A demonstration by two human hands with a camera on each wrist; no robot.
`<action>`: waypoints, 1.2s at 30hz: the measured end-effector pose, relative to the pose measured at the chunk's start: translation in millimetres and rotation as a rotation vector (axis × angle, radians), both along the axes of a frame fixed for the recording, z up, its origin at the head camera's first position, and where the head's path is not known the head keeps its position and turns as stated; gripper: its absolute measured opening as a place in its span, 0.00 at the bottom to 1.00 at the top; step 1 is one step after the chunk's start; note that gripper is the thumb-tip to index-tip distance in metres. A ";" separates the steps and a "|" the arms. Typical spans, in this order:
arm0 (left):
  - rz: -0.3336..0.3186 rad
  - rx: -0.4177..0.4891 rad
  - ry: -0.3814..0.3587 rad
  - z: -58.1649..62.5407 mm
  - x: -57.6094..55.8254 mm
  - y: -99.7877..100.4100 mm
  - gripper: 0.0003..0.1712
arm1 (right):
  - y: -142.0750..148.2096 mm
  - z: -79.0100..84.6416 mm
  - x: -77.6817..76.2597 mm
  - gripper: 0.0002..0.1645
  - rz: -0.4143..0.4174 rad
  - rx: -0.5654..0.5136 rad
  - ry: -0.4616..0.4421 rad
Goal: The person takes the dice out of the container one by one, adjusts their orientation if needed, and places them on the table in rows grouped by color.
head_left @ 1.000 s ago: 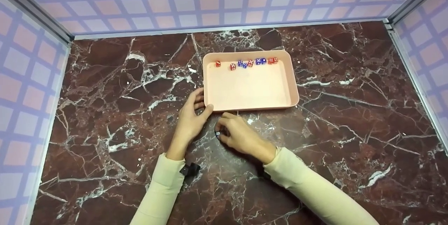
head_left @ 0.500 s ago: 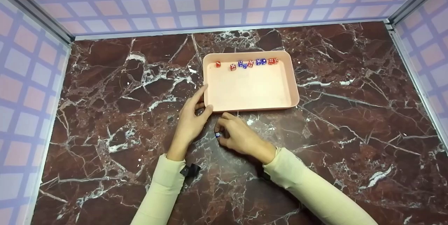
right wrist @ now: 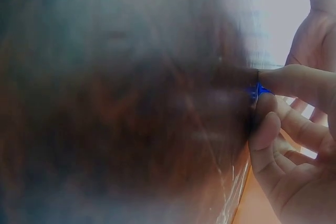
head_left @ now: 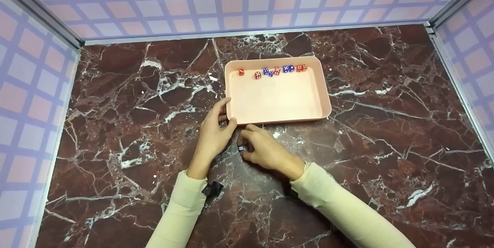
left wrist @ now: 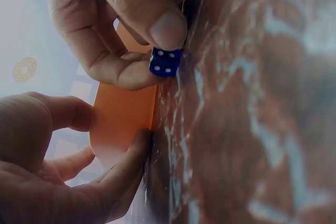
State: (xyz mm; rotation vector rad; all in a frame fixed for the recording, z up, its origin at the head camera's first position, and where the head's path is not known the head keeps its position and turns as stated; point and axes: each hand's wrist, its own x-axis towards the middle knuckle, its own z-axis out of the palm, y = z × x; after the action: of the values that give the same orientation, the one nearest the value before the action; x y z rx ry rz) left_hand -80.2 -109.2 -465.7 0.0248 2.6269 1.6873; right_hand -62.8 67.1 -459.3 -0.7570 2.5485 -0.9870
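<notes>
In the head view, one tray point(head_left: 276, 101) lay on the table point(head_left: 366, 144), its long axis running left to right, the right end slightly farther away. It held nine dice along its far side: five red dice point(head_left: 257, 75) and four blue dice point(head_left: 266, 71). A tenth, the single die point(head_left: 241, 149), was blue and was outside the tray, just beside its near left corner. Two hands showed: the left hand point(head_left: 214, 134) gripped that corner, thumb on the near side and fingers on the left; the right hand point(head_left: 266, 149) pinched the die, thumb against finger. Two sleeves point(head_left: 179, 207) covered the forearms, and three checked walls point(head_left: 247, 1) stood around.

In the left wrist view, the die sat between the right thumb and a finger, close against the table. One face, with four white pips, pointed toward this camera; being a cube, it had no long axis.

In the right wrist view, only a blue sliver showed between the fingertips; the table was blurred.
</notes>
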 end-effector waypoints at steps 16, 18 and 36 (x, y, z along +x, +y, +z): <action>0.000 0.019 0.021 -1.9 -0.9 0.9 0.33 | 33.2 24.6 -14.6 0.32 0.080 -0.124 -0.155; 0.005 0.028 0.021 -2.6 -1.0 1.3 0.33 | 39.4 25.0 -17.1 0.29 0.076 -0.149 -0.170; 0.001 0.067 -0.011 -2.2 -1.0 -0.3 0.35 | 77.3 27.7 -48.5 0.14 -0.328 -0.468 -0.330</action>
State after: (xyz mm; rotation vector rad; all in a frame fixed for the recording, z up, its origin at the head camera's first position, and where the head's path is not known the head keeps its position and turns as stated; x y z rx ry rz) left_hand -81.2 -109.5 -467.9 0.0153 2.5624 1.7692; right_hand -111.2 144.4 -431.6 -0.2432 2.2111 -1.6944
